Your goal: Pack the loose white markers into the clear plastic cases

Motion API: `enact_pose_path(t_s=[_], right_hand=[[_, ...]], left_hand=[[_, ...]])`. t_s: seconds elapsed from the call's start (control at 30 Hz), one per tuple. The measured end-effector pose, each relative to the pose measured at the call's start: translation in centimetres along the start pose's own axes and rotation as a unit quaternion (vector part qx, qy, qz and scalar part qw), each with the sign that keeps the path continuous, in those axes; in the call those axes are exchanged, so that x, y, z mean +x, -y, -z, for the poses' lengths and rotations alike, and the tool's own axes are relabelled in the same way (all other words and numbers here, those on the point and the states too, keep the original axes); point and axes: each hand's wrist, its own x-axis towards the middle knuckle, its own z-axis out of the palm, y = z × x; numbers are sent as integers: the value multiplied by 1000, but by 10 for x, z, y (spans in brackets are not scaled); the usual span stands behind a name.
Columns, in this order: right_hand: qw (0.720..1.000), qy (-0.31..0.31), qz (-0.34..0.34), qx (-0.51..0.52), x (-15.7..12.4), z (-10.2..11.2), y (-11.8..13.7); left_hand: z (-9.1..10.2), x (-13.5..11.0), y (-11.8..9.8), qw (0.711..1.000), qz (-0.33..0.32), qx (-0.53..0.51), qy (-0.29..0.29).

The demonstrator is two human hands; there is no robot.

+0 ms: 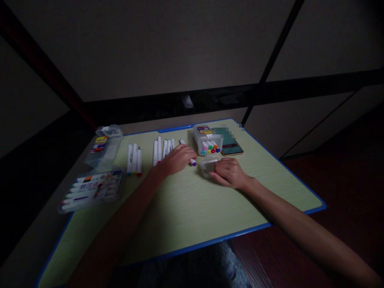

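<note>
My left hand (180,158) is closed over a white marker with a purple end (192,162). The marker slants out from under the fingers, and their grip is partly hidden. Several white markers (165,149) lie side by side just behind and left of that hand. A clear plastic case (200,138) lies on its side with several markers in it, their coloured ends facing me. Its clear lid (207,165) hangs open towards me. At the lid's right edge, my right hand (230,172) is curled in a fist, thumb and fingers on the rim.
Three more markers (134,160) lie further left on the yellow-green table (180,212). A clear case (105,146) stands at the far left. In front of it is a flat pack of markers (93,190). A phone (231,144) lies right of the marker case, near the wall.
</note>
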Motion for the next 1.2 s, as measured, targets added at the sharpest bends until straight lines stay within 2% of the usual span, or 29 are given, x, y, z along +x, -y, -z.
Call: enact_pose_path(t_s=[0.27, 0.4, 0.73, 0.97, 1.2], right_hand=[[1000, 6, 0, -15, 0, 0, 0], [1000, 3, 3, -16, 0, 0, 0], [1000, 9, 0, -7, -3, -2, -1], [1000, 10, -6, -7, -2, -1, -1], [1000, 8, -7, -3, 0, 0, 0]], left_hand=[[-7, -2, 4, 999, -36, 18, -30], [-4, 0, 0, 997, -46, 31, -45], [-3, -1, -2, 987, -57, 124, -81], [-5, -1, -6, 972, -63, 149, -173], [-14, 0, -14, 934, -77, 139, -320]])
